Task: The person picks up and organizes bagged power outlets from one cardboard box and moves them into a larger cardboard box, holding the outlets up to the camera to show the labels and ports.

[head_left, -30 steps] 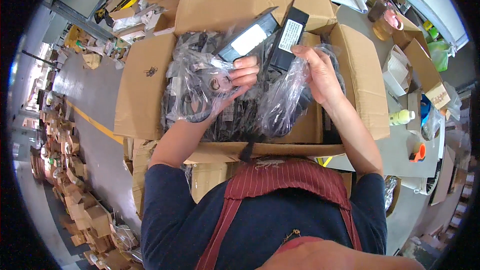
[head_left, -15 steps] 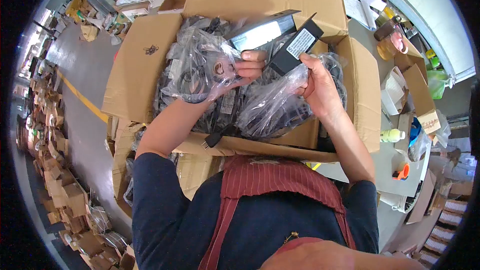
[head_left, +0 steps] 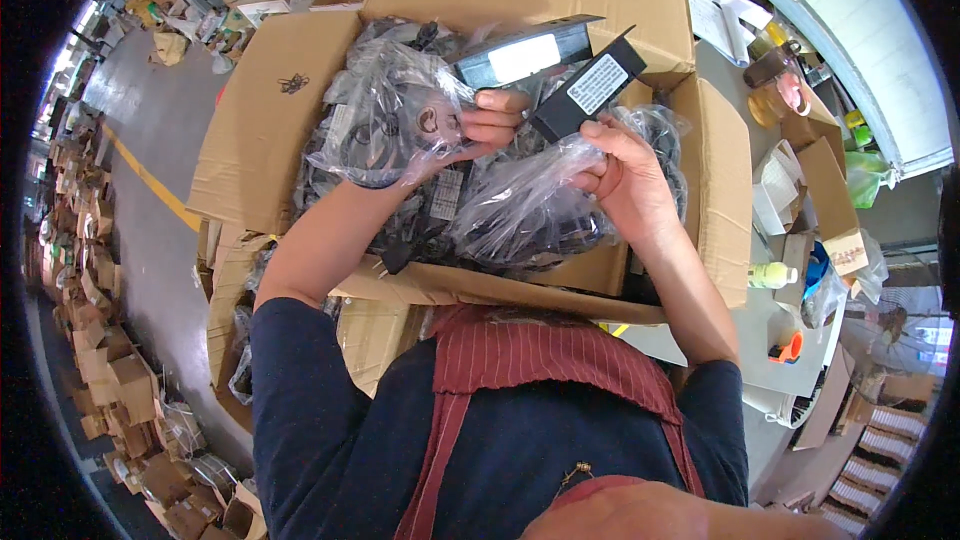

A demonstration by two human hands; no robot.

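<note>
My left hand [head_left: 488,126] is closed at the lower edge of a black box-shaped device [head_left: 575,44] with a white label, which looks like a power adapter. Clear plastic bagging [head_left: 385,90] with a cable inside hangs over that wrist. Between the thumb and fingers of my right hand [head_left: 632,168] is a second black box-shaped device [head_left: 560,118], also white-labelled, with a crumpled clear plastic bag [head_left: 525,195] below it. Both devices tilt side by side above an open cardboard box [head_left: 725,205] holding several bagged black cables and devices.
A grey table [head_left: 805,365] on the right carries a bottle with a pale green liquid [head_left: 770,275], an orange ring-shaped item [head_left: 792,345] and a white basket [head_left: 775,190]. Many cartons [head_left: 130,380] are piled along the left, past a yellow floor line [head_left: 150,180].
The whole view has shifted a little. Both devices stay in my hands and have turned slightly, so their white labels show more plainly.
</note>
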